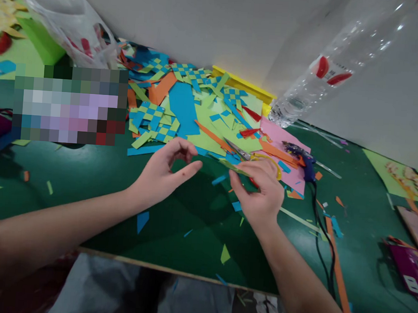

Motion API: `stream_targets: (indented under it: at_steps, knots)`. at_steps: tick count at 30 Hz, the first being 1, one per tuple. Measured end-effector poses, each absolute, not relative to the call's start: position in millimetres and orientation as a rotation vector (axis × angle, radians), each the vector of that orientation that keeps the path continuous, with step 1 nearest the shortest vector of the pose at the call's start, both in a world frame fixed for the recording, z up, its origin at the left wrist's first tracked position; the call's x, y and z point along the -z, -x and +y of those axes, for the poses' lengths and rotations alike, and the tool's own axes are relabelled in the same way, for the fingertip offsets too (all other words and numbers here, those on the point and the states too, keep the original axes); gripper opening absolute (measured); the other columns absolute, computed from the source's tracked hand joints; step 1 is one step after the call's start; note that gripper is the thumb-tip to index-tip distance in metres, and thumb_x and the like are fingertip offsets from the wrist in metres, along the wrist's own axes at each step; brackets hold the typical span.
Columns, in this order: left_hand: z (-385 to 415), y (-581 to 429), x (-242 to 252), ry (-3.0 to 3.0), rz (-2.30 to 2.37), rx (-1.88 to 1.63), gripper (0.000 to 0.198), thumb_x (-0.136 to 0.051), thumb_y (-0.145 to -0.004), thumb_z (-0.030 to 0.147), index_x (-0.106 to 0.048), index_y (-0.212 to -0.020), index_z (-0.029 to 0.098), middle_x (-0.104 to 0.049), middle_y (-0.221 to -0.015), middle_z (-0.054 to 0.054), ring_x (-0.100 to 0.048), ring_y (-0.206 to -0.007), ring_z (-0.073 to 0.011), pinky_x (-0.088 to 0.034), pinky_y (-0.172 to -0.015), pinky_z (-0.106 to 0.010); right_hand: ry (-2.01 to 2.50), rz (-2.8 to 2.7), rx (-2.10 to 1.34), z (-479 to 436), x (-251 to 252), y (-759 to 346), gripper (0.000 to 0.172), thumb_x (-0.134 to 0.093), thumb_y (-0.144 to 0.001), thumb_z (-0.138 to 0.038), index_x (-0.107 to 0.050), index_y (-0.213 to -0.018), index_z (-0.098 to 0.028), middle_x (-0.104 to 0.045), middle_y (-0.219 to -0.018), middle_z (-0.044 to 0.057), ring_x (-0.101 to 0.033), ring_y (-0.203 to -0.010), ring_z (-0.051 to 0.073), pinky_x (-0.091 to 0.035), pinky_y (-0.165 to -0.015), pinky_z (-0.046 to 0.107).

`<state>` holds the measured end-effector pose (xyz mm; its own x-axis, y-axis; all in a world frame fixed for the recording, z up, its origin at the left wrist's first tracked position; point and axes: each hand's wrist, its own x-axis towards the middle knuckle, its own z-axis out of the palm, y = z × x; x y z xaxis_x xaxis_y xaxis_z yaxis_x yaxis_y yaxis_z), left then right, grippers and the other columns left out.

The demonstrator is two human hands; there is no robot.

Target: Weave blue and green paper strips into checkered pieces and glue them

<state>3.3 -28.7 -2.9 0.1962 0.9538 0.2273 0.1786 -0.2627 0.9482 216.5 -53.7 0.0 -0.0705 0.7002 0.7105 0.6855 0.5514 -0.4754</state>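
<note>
My right hand [262, 189] pinches a small green paper strip [232, 166] between thumb and fingers, with the strip's free end pointing left. Across a short gap, my left hand [168, 170] is bent inward, its thumb apart from its curled fingers and nothing visible between them. Just beyond my right hand lie scissors [243, 152] with yellow handles, partly covered by that hand. Woven blue and green paper pieces [154, 119] are piled beyond my left hand. Blue paper [183, 109] and orange strips [210, 136] lie among loose green sheets.
A clear plastic bottle [326, 64] stands at the wall. A glue gun [306, 165] rests on pink paper [285, 138], its black cord [316, 231] running toward the front edge. A white plastic bag [68, 18] stands back left. Paper scraps [225, 254] dot the green table [110, 230].
</note>
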Motion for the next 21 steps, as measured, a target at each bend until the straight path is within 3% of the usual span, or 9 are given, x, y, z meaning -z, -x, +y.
stream_targets:
  at_steps: [5,11,21]
  knots:
    - [-31.3,-6.6,-1.4,-1.514,1.010,-0.904,0.029,-0.069,-0.078,0.046,-0.064,-0.075,0.018,-0.065,-0.072,-0.001,-0.060,-0.069,-0.0146,-0.050,-0.068,-0.025,1.096,-1.944,0.442,-57.8,-4.2,-220.3,0.019,-0.065,-0.083,-0.021,-0.070,-0.096,-0.034,-0.071,-0.082,-0.002,-0.064,-0.077,0.017,-0.040,-0.096,0.044]
    - [-33.5,-9.8,-0.2,-1.439,0.921,-0.762,0.037,-0.071,-0.074,0.051,-0.073,-0.090,0.018,-0.074,-0.083,-0.004,-0.068,-0.083,-0.0223,-0.054,-0.071,-0.028,0.958,-2.059,0.730,-65.8,-6.4,-220.1,0.023,-0.068,-0.084,-0.020,-0.070,-0.098,-0.037,-0.072,-0.081,-0.007,-0.062,-0.078,0.014,-0.036,-0.100,0.040]
    - [-32.6,-8.3,1.7,-1.483,0.954,-0.797,0.046,-0.071,-0.072,0.057,-0.073,-0.097,0.018,-0.075,-0.093,-0.005,-0.069,-0.085,-0.0221,-0.055,-0.072,-0.027,1.107,-2.233,0.169,-68.6,-5.9,-221.4,0.025,-0.066,-0.087,-0.022,-0.070,-0.098,-0.044,-0.073,-0.089,-0.007,-0.067,-0.087,0.015,-0.042,-0.096,0.042]
